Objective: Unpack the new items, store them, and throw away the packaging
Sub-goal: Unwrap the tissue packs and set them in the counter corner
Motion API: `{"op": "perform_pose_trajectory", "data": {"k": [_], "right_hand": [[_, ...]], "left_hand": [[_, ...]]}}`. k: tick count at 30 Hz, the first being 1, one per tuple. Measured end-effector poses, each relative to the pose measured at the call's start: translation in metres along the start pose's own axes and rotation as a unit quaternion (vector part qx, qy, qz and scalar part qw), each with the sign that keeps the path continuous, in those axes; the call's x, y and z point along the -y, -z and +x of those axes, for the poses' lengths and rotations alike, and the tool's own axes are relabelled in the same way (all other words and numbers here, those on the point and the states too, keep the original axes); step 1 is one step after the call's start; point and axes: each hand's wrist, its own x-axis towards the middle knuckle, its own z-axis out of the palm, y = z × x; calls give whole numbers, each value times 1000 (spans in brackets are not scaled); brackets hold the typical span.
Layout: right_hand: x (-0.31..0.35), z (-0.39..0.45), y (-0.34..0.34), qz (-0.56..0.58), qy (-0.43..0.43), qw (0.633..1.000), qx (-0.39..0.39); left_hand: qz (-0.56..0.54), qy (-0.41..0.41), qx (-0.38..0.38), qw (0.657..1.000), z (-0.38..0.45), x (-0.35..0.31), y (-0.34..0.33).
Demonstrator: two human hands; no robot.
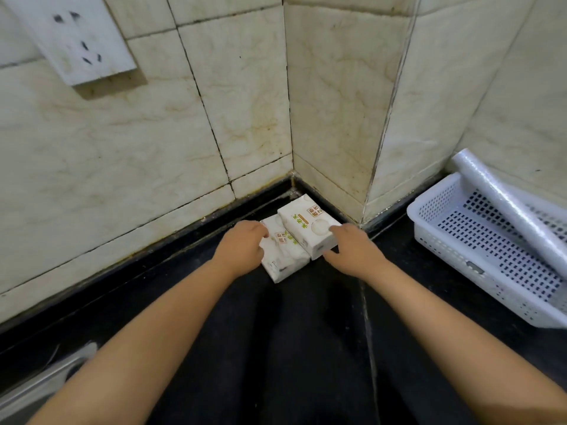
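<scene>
Our left hand (242, 246) curls onto the lower tissue pack (283, 260). Our right hand (352, 246) grips the upper tissue pack (308, 223) just beside it.

Two bare forearms come into the picture from the lower edge, one from each side. Neither carries a sleeve, cuff or any cloth along the whole stretch that shows. The wrists are bare too: no watch, strap, bracelet or band. The left hand (242, 246) and the right hand (352, 250) wear no gloves, and no ring shows on the fingers in view. The fingers are short and rounded at the tips; the nails are too small to make out. No marks, plasters or tattoos can be seen on either arm.
</scene>
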Motion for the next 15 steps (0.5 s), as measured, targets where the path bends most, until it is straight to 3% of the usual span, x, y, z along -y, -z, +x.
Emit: {"op": "perform_pose_trajectory", "data": {"k": [5, 11, 15], "right_hand": [[14, -55, 36, -139, -46, 989, -4], [15, -180, 68, -190, -92, 968, -136], [-2, -280, 65, -183, -137, 958, -174]], "left_hand": [[189, -14, 95, 977, -38, -46, 42], [168, -114, -5, 979, -117, -119, 80], [145, -185, -32, 971, -179, -177, 83]]}}
